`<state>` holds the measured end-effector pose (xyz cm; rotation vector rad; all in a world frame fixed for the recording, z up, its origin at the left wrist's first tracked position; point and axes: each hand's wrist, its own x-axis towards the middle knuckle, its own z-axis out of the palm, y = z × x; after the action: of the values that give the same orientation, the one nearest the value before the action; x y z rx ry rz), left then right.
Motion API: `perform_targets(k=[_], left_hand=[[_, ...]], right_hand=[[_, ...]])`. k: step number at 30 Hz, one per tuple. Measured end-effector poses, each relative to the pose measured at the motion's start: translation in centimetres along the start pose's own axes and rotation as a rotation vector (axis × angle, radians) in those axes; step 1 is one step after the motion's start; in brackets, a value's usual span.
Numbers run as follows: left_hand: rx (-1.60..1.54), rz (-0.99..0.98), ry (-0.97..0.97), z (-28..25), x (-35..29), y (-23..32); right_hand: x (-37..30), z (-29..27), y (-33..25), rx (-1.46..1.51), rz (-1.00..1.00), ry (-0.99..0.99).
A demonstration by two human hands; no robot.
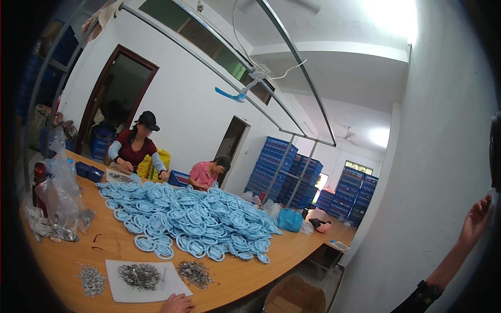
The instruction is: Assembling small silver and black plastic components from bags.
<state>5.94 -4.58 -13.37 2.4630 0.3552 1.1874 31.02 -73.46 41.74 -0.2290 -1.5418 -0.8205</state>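
Note:
My left hand [177,303] rests at the near edge of the table, its fingers lying beside the corner of a white board [122,297]. On that board is a heap of small grey metal parts [140,276] with a thin pointed tool [163,276] next to it. Loose piles of similar parts [92,280] lie to either side. Raised far to the right along the wall, my right hand [476,216] has its fingers closed at a whitish thing at the picture's rim, too cut off to make out. A dark object [494,151] is just above it.
A large heap of light-blue plastic rings [209,219] covers the middle of the wooden table [57,261]. Eyeglasses [107,245] and plastic bags [62,193] lie left. Two people sit across. An open cardboard box [295,297] stands below; blue crates [269,167] are stacked behind.

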Motion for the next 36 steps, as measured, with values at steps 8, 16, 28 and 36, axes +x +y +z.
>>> perform_targets(k=[8, 16, 28, 36], left_hand=[[-0.004, -0.014, 0.003, 0.0, 0.0, 0.0], [0.012, 0.020, 0.029, -1.0, 0.1, 1.1], [0.025, -0.068, -0.214, -0.4, -0.1, -0.1], [-0.051, -0.178, -0.227, -0.3, 1.5, 0.3]], right_hand=[[-1.6, 4.5, 1.1, 0.105, -0.006, -0.033], [-1.8, 4.2, 0.4, -0.004, 0.003, 0.083], [-30.2, 17.2, 23.3, -0.048, 1.136, 0.213], [-52.4, 23.8, 31.0, -0.581, 1.704, -0.623]])
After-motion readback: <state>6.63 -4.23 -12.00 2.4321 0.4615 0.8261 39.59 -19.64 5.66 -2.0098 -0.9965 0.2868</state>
